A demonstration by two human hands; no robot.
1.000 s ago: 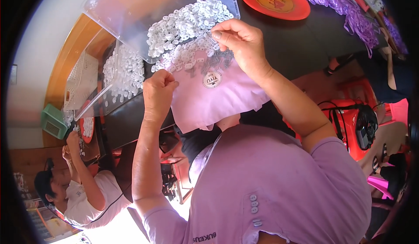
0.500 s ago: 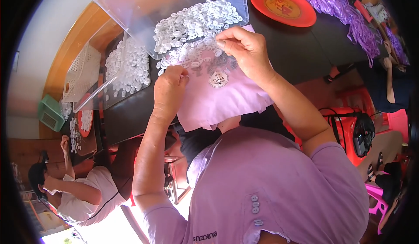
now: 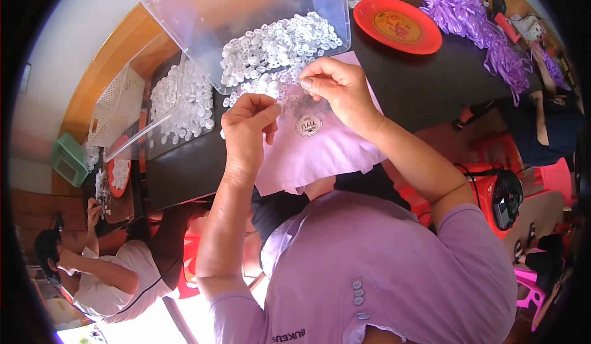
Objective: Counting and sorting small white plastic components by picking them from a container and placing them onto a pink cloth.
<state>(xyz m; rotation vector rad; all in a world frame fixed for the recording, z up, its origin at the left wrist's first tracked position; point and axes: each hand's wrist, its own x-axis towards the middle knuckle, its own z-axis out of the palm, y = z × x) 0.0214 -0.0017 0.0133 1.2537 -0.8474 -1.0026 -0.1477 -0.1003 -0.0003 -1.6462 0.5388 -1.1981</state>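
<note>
In the head view, we see our left hand in a narrow pinch, a small white piece at its fingertips, over the left side of a pink cloth. Our right hand is also pinched narrow; we cannot tell whether anything sits between its fingertips. Loose white pieces lie at the cloth's far edge, just before a clear bin heaped with more. Beyond, on the dark bench, we see a red plate near purple ribbons.
</note>
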